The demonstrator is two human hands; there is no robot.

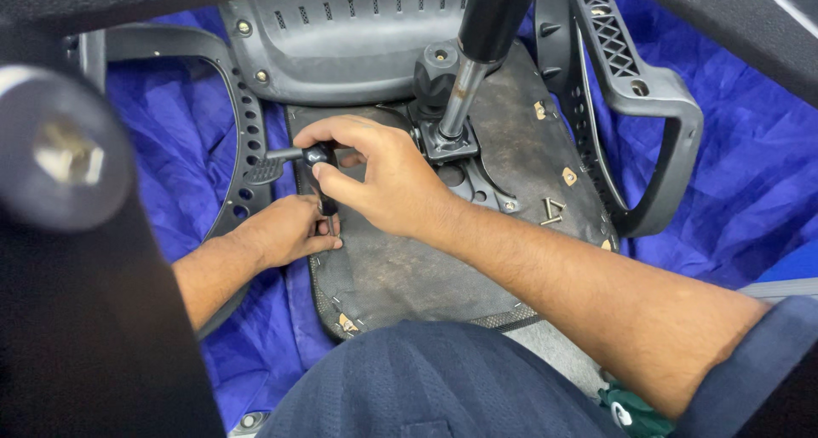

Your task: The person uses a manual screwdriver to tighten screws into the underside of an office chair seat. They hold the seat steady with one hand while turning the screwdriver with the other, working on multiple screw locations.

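- The right hand [383,178] is closed in a fist on the black handle of a screwdriver [322,158], which stands nearly upright. Its long axis runs straight down toward the underside of the seat.
- The screwdriver's thin metal shaft [329,225] drops from the fist and meets the seat edge right at the left fingertips.
- The left hand [285,232] lies low and flat against the left edge of the seat pan. Its fingers are pinched together around the tip of the shaft; whatever small fastener sits there is hidden by them.
- The two hands are stacked, the right above and the left below and a little to the left, joined only by the tool. The left hand is nearer the contact point.
- The overturned office chair seat [426,267] shows a dark, worn underside. A black armrest bracket [243,140] with a row of holes runs just left of the hands.
- The gas lift column [473,72] rises from its mounting plate [452,144] just right of the right hand.
- Two loose metal bits [552,210] lie on the seat underside, well to the right.
- A blue cloth [733,148] is spread beneath everything.
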